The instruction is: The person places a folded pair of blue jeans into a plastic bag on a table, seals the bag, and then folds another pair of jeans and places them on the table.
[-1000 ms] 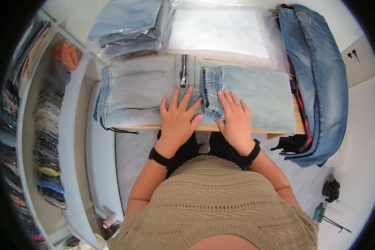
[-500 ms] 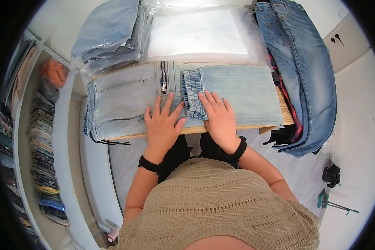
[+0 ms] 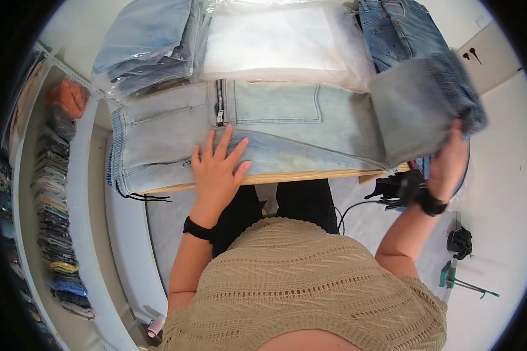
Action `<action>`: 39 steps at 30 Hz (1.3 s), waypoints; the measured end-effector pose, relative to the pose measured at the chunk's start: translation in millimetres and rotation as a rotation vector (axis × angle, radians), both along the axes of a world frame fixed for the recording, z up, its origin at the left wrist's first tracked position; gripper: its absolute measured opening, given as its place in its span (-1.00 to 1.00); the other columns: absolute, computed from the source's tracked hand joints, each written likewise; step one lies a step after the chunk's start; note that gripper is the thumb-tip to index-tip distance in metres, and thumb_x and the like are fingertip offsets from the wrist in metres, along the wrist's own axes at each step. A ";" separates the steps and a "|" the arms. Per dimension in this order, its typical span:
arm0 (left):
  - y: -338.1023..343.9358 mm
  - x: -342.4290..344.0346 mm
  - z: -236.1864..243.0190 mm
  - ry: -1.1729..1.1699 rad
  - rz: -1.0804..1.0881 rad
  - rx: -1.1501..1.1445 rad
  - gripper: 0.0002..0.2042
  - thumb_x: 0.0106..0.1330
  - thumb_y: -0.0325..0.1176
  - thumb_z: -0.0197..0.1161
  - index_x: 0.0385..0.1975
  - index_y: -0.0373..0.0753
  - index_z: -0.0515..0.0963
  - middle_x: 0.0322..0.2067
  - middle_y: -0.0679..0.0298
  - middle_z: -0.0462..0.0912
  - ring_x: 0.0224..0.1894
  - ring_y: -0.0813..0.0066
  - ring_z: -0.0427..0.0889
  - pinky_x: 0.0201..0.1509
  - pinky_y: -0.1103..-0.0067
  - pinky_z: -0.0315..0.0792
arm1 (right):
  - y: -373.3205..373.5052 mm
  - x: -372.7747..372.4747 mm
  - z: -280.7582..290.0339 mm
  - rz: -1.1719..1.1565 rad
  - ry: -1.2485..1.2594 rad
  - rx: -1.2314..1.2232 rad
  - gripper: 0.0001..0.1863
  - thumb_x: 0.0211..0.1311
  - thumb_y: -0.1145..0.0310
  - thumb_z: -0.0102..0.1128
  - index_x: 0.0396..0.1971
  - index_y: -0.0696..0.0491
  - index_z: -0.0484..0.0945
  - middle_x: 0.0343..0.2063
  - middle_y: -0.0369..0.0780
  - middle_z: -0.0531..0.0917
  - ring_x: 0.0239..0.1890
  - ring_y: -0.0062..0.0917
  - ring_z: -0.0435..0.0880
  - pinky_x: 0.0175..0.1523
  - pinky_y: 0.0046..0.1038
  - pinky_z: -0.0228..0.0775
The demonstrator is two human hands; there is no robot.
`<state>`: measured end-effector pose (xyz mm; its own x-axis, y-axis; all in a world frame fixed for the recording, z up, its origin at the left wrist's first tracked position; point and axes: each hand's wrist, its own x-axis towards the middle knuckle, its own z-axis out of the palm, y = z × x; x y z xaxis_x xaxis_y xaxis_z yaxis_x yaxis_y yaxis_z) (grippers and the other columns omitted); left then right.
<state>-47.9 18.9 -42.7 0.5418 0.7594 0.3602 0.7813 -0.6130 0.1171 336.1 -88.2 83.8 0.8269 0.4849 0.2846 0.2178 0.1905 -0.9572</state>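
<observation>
A pair of light-blue denim trousers [image 3: 275, 105] lies across the wooden table, its ribbed elastic waistband at the left and a zipped pocket near the middle. My left hand [image 3: 216, 167] rests flat on them just below the zip, fingers spread. Off the table's right end, my right hand [image 3: 449, 155] grips the gathered cuff, with the lower leg raised and bent back at a crease. Motion blurs the cuff and partly hides those fingertips. A dark cord hangs from the waistband over the front edge.
Behind the trousers are a stack of bagged jeans [image 3: 143, 47] and a pile of clear plastic bags [image 3: 269, 44]. Darker blue jeans [image 3: 386, 35] hang at the right. Shelves of folded clothes [image 3: 58, 216] stand at the left. The table's wooden edge [image 3: 287, 176] runs before me.
My right hand has swung right, lifting the folded-over leg and opening it out past the table's right end. The left hand stays on the trousers, shifted slightly left.
</observation>
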 end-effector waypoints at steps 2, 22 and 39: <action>1.7 0.3 3.1 -0.018 -0.001 0.017 -0.60 0.20 -0.07 0.12 0.06 0.10 0.45 0.25 0.32 0.23 0.23 0.09 0.21 0.19 0.06 0.07 | -25.7 54.7 34.3 -0.023 0.137 0.147 -0.52 0.36 0.13 -0.09 0.10 0.18 0.31 0.03 -0.17 0.48 0.06 -0.35 0.46 0.18 -0.30 0.24; -0.7 -3.4 2.5 -0.009 -0.001 0.018 -0.61 0.24 -0.10 0.08 0.07 0.06 0.45 0.26 0.28 0.22 0.25 0.09 0.18 0.21 0.08 0.03 | 3.4 -22.7 -2.9 -0.199 -0.364 -0.363 -0.53 0.34 0.22 -0.06 0.09 0.27 0.30 0.01 -0.10 0.49 0.02 -0.39 0.45 0.15 -0.46 0.21; -0.1 -5.1 2.3 0.007 0.007 0.006 -0.61 0.27 -0.08 0.03 0.10 0.07 0.43 0.28 0.29 0.19 0.27 0.10 0.14 0.22 0.08 -0.01 | 37.0 -175.5 -113.9 0.406 -0.996 -0.614 -0.17 -0.12 0.54 0.25 0.26 -0.04 0.14 0.20 -0.01 0.24 0.26 -0.14 0.19 0.28 -0.12 0.00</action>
